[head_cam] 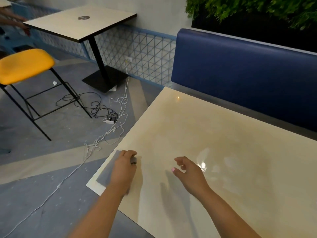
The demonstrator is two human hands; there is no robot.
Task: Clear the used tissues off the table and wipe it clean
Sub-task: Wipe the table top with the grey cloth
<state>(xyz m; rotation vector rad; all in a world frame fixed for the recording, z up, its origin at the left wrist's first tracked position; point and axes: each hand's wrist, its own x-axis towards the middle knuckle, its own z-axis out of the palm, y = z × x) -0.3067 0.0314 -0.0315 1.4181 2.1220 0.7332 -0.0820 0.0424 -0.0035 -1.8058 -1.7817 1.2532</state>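
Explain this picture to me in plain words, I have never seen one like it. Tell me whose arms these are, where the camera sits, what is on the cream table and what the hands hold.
No machine here: a person wears one wide-angle camera on the head, looking forward and down, so both arms reach in from the bottom edge. The left hand presses a grey cloth flat near the corner of the cream table, fingers curled over its far edge. The right hand hovers over the table with loosely curled fingers and holds nothing. No tissues show on the glossy top; only the cloth lies there. Behind the table is a blue bench back. On the floor to the left are a yellow stool, tangled cables and a second table.
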